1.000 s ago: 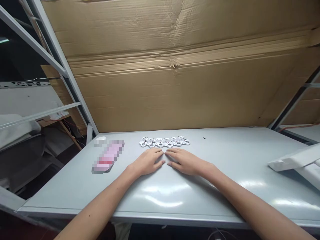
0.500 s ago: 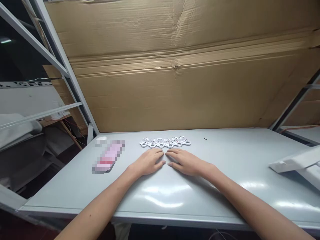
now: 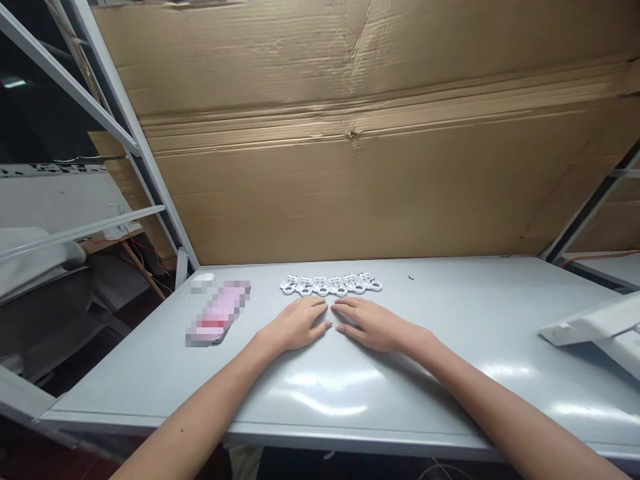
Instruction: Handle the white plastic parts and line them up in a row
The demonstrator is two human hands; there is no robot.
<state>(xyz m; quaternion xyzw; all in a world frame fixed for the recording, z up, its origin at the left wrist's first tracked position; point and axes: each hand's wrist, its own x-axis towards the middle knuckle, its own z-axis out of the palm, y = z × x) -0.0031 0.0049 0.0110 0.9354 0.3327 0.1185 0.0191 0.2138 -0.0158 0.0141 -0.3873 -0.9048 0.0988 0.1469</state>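
Note:
My left hand (image 3: 301, 323) lies palm down on the pale grey tabletop (image 3: 320, 407), fingers stretched out and holding nothing. Facing it, my right hand (image 3: 369, 323) rests the same way, its fingertips a small gap from the left ones. Just beyond both hands sits a row of several flat white plastic parts (image 3: 321, 286), each with a ring-shaped opening at its near end and small dark marks. They stand side by side in a slight arc. Neither hand is gripping them.
A blurred-out pink phone-like object (image 3: 223, 312) lies on the left, with a small white item (image 3: 203, 281) behind it. White folded pieces (image 3: 595, 327) stand at the right edge. A tiny dark scrap (image 3: 411, 277) lies far right. Cardboard (image 3: 350, 200) walls the back; a metal frame post (image 3: 145, 153) rises left.

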